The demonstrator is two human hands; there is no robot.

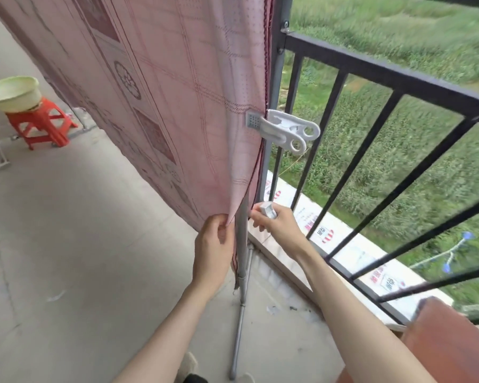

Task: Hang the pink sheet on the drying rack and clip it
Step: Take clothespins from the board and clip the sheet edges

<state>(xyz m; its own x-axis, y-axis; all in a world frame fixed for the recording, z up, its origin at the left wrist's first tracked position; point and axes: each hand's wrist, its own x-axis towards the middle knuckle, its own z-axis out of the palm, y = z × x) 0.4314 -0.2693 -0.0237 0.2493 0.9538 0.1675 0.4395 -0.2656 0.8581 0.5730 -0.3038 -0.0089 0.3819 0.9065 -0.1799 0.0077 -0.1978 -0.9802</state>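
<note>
Pink sheet (155, 87) hanging on drying rack pole (242, 244), mid frame, white clip (282, 129) already on. Bottom edge pinched by left hand (213, 244). Second clip (268, 211) held in right hand (277, 225), just beside.

A single head-worn view was provided, so nothing was shared with a second view. The scene was looked down on, forward, from close range: both forearms entered from the bottom edge, and the balcony railing (371, 67) was seen at the right. Wide-angle distortion perhaps exaggerated the tilt.
</note>
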